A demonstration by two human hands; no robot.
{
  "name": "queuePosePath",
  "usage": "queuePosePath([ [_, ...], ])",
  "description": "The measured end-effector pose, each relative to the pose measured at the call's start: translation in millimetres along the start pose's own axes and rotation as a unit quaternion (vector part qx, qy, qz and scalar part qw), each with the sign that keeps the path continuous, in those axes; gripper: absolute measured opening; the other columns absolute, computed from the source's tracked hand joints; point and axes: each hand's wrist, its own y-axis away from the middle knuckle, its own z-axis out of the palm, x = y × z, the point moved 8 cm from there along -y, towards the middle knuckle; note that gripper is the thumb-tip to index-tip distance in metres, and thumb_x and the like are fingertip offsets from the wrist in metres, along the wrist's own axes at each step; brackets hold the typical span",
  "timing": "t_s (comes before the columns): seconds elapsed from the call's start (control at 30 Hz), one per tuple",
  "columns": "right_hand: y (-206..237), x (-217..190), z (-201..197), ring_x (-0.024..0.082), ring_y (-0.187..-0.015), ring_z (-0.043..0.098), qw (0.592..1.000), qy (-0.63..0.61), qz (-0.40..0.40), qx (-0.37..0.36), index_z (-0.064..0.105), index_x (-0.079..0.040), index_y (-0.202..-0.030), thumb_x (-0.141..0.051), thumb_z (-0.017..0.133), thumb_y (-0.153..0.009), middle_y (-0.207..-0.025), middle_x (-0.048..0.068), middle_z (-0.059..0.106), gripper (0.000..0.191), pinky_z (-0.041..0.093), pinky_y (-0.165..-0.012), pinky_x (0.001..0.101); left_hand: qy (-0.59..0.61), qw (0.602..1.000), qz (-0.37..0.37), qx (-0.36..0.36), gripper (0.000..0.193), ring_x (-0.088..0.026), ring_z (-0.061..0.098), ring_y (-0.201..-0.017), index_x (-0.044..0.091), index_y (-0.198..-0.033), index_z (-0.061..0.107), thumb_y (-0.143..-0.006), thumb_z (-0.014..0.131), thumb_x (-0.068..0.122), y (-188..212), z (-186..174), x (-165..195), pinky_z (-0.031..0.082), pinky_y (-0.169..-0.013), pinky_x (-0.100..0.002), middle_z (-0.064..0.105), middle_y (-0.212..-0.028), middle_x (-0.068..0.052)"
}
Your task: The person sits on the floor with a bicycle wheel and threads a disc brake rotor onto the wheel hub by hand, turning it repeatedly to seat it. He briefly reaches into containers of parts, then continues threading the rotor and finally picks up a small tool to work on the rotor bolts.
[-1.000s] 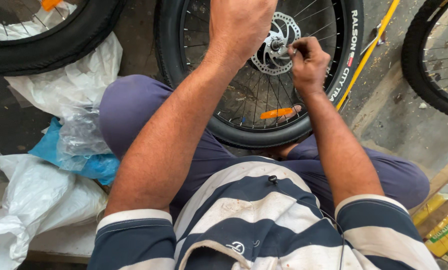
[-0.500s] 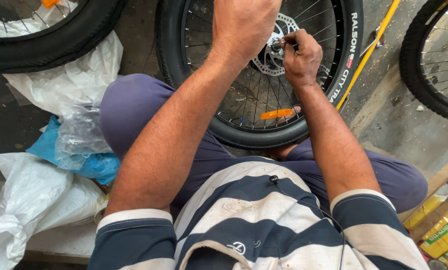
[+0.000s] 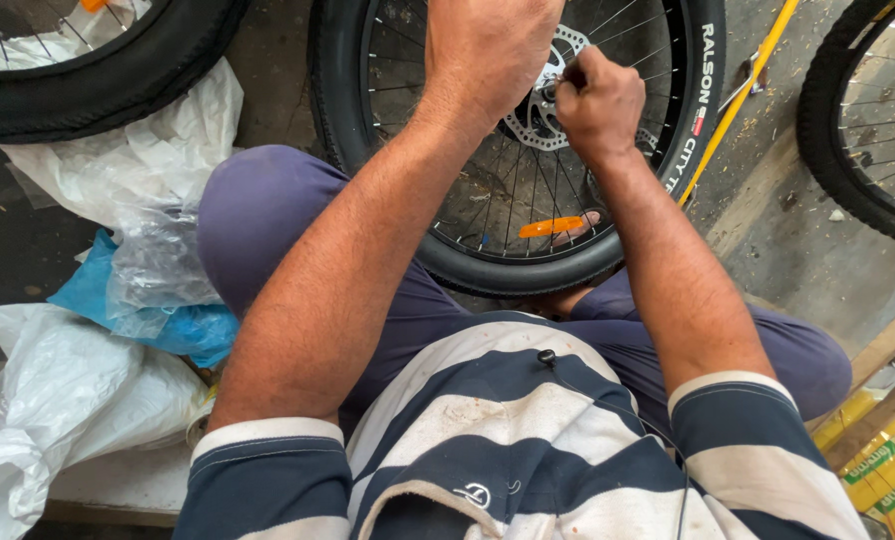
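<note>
You sit low on a stained concrete floor [image 3: 818,260], a black bicycle wheel [image 3: 468,262] standing upright between your knees. Your left hand [image 3: 488,50] is closed over the wheel's hub area, knuckles toward the camera, and what it grips lies beneath it and cannot be made out. Your right hand [image 3: 598,100], just beside the left, is pinched shut on a small dark tool or part at the silver brake disc [image 3: 533,125]; too little of that item shows to tell which it is. An orange reflector [image 3: 553,227] sits in the spokes below the disc. A yellow rod [image 3: 738,95] slants across the floor to the right of the wheel, its upper end leaving the frame. Two more tyres are cut off by the edges: one [image 3: 118,75] left of the wheel, another [image 3: 858,150] beyond the rod. Crumpled white plastic bags [image 3: 98,170] and a blue bag [image 3: 178,325] lie left of the wheel beside your knee. Yellow packets [image 3: 883,470] show only partly at the lower right corner.
</note>
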Motion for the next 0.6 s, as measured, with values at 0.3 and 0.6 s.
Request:
queuePosePath([
  [0.3, 13.5, -19.2, 15.9, 0.016, -0.064, 0.065, 0.979, 0.135, -0.131, -0.083, 0.073, -0.006, -0.091, -0.015, 0.068, -0.107, -0.076, 0.006, 0.07, 0.019, 0.053, -0.053, 0.0308, 0.04, 0.999, 0.007, -0.026, 0.018, -0.017, 0.072, -0.071, -0.003, -0.1, 0.068, -0.105, 0.053, 0.005, -5.4, 2.8, -0.9, 0.061, -0.059, -0.03, 0.071, -0.084, -0.01],
  [0.6, 15.3, -14.2, 8.9, 0.022, -0.093, 0.063, 0.973, 0.146, -0.156, -0.089, 0.072, -0.005, -0.102, -0.019, 0.065, -0.111, -0.102, 0.01, 0.071, 0.017, 0.054, -0.076, 0.0336, -0.099, 0.995, 0.013, -0.01, 0.014, -0.015, 0.074, -0.068, -0.001, -0.098, 0.07, -0.102, 0.059, 0.006, -3.7, 4.4, 4.2, 0.06, -0.057, -0.028, 0.073, -0.083, -0.008],
])
